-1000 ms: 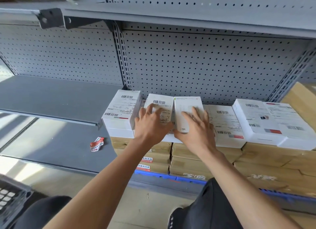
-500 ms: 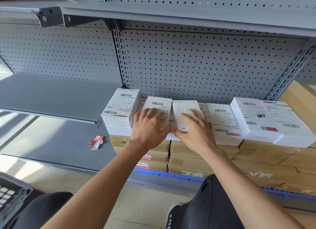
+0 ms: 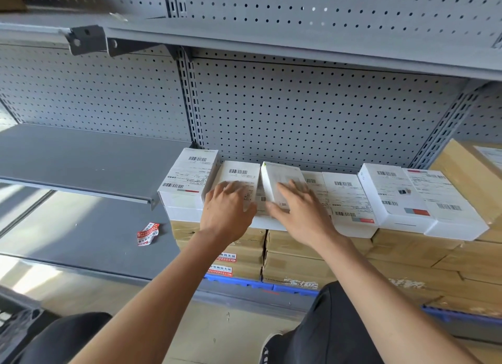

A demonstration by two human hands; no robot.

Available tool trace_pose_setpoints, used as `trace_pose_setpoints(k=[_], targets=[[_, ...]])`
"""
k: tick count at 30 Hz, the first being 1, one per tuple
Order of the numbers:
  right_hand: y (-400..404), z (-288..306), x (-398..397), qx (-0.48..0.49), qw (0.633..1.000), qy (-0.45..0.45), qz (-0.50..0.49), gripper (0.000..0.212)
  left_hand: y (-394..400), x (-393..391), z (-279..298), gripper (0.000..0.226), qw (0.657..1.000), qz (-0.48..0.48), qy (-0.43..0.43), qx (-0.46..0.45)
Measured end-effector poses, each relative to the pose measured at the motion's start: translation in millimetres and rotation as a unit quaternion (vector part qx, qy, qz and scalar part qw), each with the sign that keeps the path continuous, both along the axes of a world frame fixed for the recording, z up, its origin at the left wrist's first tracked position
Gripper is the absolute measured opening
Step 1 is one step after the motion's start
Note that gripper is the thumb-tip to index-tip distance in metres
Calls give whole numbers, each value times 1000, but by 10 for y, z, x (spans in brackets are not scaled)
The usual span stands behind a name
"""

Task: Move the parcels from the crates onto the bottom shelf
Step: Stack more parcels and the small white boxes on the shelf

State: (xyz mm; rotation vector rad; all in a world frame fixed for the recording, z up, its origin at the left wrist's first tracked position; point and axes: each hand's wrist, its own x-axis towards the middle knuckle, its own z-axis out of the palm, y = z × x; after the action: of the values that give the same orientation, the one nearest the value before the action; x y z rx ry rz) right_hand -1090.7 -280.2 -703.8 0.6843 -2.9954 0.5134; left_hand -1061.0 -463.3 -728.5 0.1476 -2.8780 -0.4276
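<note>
- A row of white parcels lies on top of stacked brown cartons (image 3: 298,257) on the bottom shelf (image 3: 89,236), against the far pegboard (image 3: 312,113).
- Left parcel (image 3: 190,178) sits at the left end of the row, label up, on another white box.
- Next to it on the right is a flat parcel (image 3: 240,173); the left hand (image 3: 226,214) rests on it, fingers straight and slightly spread, gripping nothing.
- Just right of that, a narrow parcel (image 3: 282,178) stands tilted, its left edge raised; the right hand (image 3: 301,214) lies flat on its top, fingers straight and a little apart, thumb out toward the left hand.
- Further right, a labelled parcel (image 3: 350,200) lies flat, then two more parcels (image 3: 423,197) side by side at an angle.
- At the far right edge a brown box (image 3: 470,173) leans by the upright.
- The cartons stand on a blue tray (image 3: 244,282), whose rim shows at the near edge.
- A crumpled red-and-white sticker (image 3: 148,233) lies on the bare grey shelf, left of the cartons.
- A dark crate (image 3: 13,325) shows in the near left corner; its contents cannot be seen.
</note>
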Motion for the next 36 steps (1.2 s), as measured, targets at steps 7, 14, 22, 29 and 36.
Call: trace_pose_setpoints(k=[7,14,22,29,36], targets=[[15,-47,-26,-56,998,30,13,54,16,12,-12,41,1000,-12,11,9],[157,-103,-49,-248,964,89,-27,42,11,30,35,38,999,-9,7,31],[288,-27,-120,-333,932,59,-128,33,25,9,-2,37,1000,-14,6,1],[256,-82,-129,-389,904,55,-168,32,48,11,-2,39,1000,-10,-2,-6],[200,-134,-134,-421,884,45,-199,32,48,-2,-27,29,1000,-13,16,-8]])
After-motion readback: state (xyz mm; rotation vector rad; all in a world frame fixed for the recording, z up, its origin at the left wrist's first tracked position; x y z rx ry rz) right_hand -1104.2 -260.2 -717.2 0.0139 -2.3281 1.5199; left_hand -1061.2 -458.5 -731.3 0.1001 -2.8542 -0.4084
